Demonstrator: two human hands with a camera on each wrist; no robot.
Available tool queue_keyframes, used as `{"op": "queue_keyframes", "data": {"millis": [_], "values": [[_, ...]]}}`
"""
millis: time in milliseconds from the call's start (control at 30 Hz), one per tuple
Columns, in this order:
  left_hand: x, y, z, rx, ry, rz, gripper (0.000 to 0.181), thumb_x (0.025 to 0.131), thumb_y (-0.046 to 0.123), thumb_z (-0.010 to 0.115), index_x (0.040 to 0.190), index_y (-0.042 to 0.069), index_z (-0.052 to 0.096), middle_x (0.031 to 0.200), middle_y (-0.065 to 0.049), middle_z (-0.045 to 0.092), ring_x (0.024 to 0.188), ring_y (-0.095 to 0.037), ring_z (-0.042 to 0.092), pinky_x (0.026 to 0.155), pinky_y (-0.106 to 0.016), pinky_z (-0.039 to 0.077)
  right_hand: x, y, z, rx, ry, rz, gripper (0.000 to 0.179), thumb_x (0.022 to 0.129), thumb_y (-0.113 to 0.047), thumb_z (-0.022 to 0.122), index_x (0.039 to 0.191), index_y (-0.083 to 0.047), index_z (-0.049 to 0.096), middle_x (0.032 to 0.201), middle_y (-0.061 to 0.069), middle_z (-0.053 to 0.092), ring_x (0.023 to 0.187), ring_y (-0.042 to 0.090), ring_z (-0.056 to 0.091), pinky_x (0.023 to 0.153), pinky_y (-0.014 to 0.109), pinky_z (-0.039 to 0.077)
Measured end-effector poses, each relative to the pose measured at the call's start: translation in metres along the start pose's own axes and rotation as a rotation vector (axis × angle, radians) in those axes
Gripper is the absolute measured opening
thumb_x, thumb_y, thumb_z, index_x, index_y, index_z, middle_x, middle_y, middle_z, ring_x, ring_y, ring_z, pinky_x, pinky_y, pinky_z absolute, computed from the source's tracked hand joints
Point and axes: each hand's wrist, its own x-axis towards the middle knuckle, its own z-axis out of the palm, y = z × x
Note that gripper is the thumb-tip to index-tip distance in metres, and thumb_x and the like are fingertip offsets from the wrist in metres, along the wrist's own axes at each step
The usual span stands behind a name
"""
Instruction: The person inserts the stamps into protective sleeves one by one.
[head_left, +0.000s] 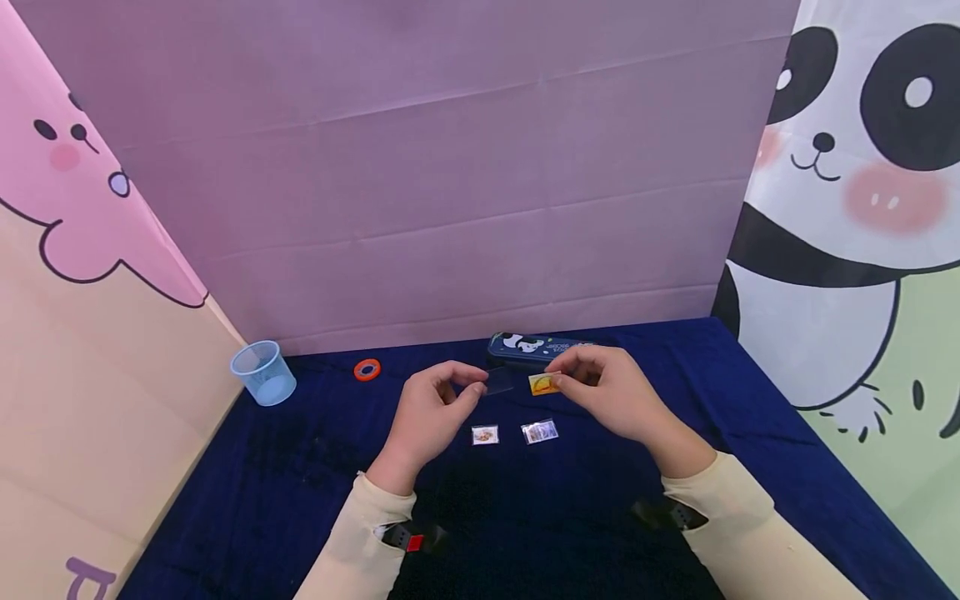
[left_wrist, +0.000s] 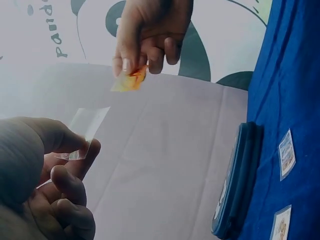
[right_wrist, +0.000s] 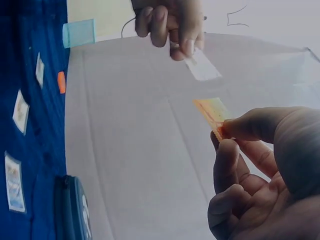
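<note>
My left hand (head_left: pixel 433 410) pinches a small clear plastic sleeve (left_wrist: pixel 89 127) between thumb and index finger. In my right hand (head_left: pixel 613 390), thumb and fingertips grip a small yellow-and-orange picture card (right_wrist: pixel 212 111) by its edge. Sleeve and card are raised in front of me, facing each other with a short gap between them. On the cloth below lie two small cards in clear sleeves, a pale one (head_left: pixel 485 435) and a bluish one (head_left: pixel 540 431). The right wrist view shows a third small card (right_wrist: pixel 40 70) on the cloth.
A dark blue pencil case (head_left: pixel 517 350) with a panda print lies at the back, partly behind my right hand. An orange tape roll (head_left: pixel 358 372) and a light blue plastic bin (head_left: pixel 270 383) stand toward the left. Dark blue cloth (head_left: pixel 525 517) covers the table; printed curtains surround it.
</note>
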Motion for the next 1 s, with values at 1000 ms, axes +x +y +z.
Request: {"op": "queue_keyframes", "data": {"millis": [1000], "values": [[-0.0012, -0.0065, 0.0053, -0.062, 0.015, -0.024, 0.011, 0.101, 0.028, 0.072, 0.095, 0.021, 0.078, 0.084, 0.007, 0.072, 0.060, -0.017, 0.048, 0.054, -0.027, 0.036, -0.0016, -0.0070, 0.0096, 0.124, 0.073, -0.034, 0.008, 0.099, -0.016, 0.075, 0.107, -0.013, 0.076, 0.087, 0.004, 0.070, 0.066, 0.022, 0.056, 0.057, 0.029, 0.047]]}}
